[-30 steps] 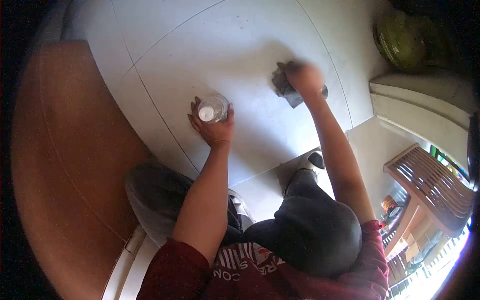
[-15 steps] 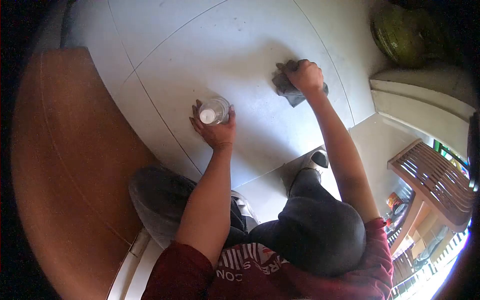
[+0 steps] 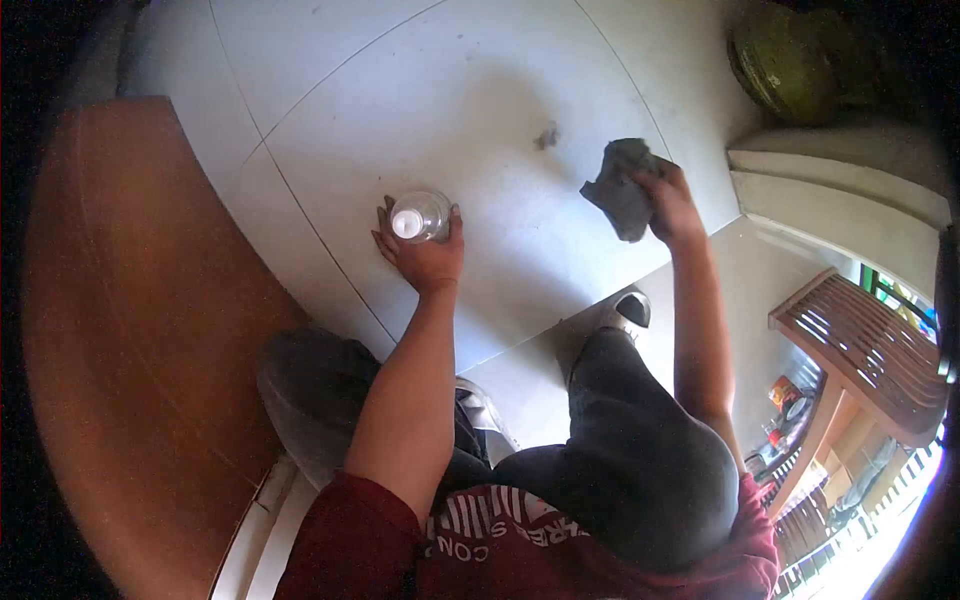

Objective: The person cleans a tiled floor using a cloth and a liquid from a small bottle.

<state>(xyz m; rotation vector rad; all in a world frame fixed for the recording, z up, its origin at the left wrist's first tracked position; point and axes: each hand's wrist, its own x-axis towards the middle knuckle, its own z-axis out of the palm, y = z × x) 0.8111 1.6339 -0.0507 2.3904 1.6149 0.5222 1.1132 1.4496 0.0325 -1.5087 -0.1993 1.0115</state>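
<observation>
A clear bottle with a white cap point(image 3: 421, 217) stands upright on the pale tiled floor point(image 3: 350, 140), and the fingers of my left hand point(image 3: 431, 262) are wrapped round it. My right hand point(image 3: 675, 203) grips a grey cloth point(image 3: 623, 190), raised off the floor, with its lower folds hanging loose. To the left of the cloth, a dark smudge point(image 3: 546, 136) marks the tile.
A brown wooden panel point(image 3: 150, 320) runs along the left. At the upper right sits a large green rounded object point(image 3: 790, 65) by a cream ledge point(image 3: 840, 185). A slatted wooden chair point(image 3: 860, 345) stands at the right. My shoe point(image 3: 628, 310) rests near the tile edge.
My right hand has lifted the cloth off the floor and moved it right and nearer to me, uncovering the dark smudge. My left hand stays on the bottle.
</observation>
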